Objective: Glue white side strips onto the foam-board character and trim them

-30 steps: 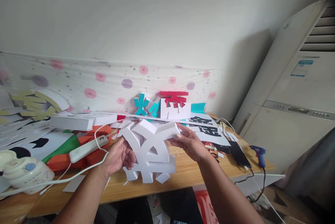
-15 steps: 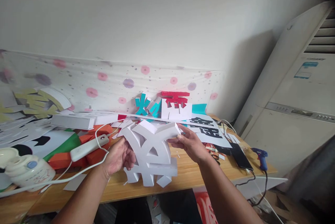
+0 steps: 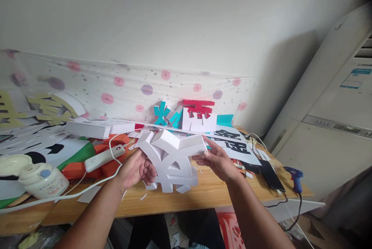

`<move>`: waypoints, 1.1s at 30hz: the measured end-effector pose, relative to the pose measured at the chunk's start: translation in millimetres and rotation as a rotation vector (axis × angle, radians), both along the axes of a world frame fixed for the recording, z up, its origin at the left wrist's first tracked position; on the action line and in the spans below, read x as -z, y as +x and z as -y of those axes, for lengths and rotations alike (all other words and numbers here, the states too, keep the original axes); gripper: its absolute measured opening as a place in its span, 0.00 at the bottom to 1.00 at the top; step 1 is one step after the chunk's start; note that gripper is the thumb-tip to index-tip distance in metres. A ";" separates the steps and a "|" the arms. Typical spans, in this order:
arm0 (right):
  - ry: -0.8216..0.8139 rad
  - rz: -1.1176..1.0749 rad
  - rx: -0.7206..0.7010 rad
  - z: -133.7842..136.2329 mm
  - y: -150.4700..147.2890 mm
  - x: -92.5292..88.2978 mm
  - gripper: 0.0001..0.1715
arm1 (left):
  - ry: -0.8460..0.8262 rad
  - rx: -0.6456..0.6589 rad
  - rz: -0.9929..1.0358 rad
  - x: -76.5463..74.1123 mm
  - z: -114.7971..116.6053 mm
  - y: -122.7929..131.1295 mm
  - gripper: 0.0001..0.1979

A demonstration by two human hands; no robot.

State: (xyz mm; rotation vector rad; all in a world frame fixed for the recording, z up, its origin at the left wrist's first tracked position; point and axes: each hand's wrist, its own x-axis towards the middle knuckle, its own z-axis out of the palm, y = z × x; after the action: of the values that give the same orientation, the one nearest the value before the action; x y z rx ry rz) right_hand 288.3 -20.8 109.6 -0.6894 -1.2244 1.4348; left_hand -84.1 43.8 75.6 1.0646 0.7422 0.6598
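Note:
Between my hands is a white three-dimensional paper character, a hollow-looking block shape with cut-out gaps, tilted so its upper side walls show. My left hand grips its left edge, the fingers curled and partly behind it. My right hand pinches the upper right arm of the shape, thumb in front and fingers beneath. The lower part of the character hangs just above the wooden table or rests on it; I cannot tell which. A small white paper strip lies on the table below it.
At the left stand a white bottle and a white power strip on orange block pieces, its cable crossing in front. Red and teal characters stand behind. Rightward lie printed sheets, a black phone and a blue glue gun.
The paper character has tipped, so more of its upper side walls show and its face looks shorter. Both hands keep their hold. The view has shifted slightly left.

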 end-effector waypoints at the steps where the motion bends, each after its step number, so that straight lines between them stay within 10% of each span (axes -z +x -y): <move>1: 0.001 0.000 -0.003 0.3 0.5 0.4 0.48 | 0.006 0.001 -0.005 -1.7 0.8 0.0 0.38; 23: 0.000 -0.046 -0.048 2.2 8.4 12.8 0.52 | 0.060 0.028 0.158 0.5 10.9 -2.4 0.29; 33: 0.027 0.008 0.107 5.5 14.4 54.8 0.37 | -0.001 -0.337 0.353 18.1 45.2 26.4 0.35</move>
State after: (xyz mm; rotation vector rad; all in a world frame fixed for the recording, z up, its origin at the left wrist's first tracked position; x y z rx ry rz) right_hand 302.7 -26.3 54.8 -0.7322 -1.1932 1.3267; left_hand -57.6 -1.4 57.6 0.7969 0.6155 1.1034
